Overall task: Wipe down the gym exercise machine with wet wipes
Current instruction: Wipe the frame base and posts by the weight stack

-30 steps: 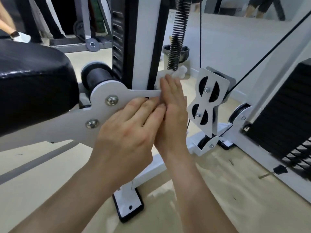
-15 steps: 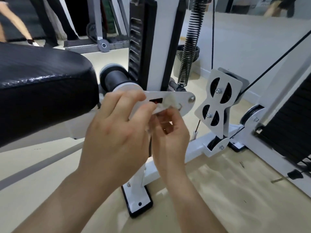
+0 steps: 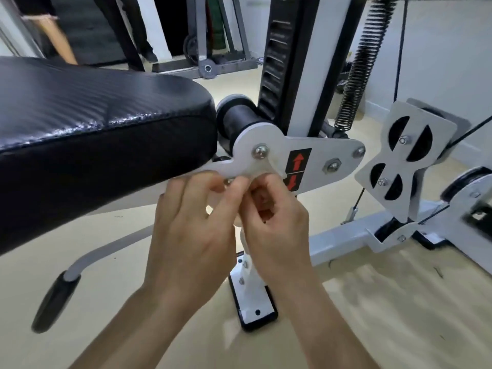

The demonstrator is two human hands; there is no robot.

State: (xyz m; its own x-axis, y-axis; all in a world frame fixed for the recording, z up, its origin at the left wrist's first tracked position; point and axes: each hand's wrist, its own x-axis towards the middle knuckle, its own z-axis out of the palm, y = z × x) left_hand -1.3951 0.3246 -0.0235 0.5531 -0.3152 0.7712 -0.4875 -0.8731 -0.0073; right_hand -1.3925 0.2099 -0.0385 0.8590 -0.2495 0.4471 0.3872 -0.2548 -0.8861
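Observation:
The gym machine has a white pivot plate (image 3: 327,153) with red arrow stickers, next to a black padded seat (image 3: 93,123). My left hand (image 3: 191,230) and my right hand (image 3: 277,222) meet just under the plate's lower edge. Both pinch a thin, almost see-through wet wipe (image 3: 270,167), whose top edge lies against the plate near its left bolt. Most of the wipe is hidden between my fingers.
A white pulley plate (image 3: 415,155) with a black cable hangs to the right, and a coil spring (image 3: 356,62) behind the white upright. A lever with a black grip (image 3: 56,302) sticks out low left. The base foot (image 3: 253,296) lies below my hands. A person's legs (image 3: 53,35) stand at the far back left.
Both hands have come down and left off the plate's right end to its lower edge. My right hand went from flat on the plate to pinching the wipe together with my left.

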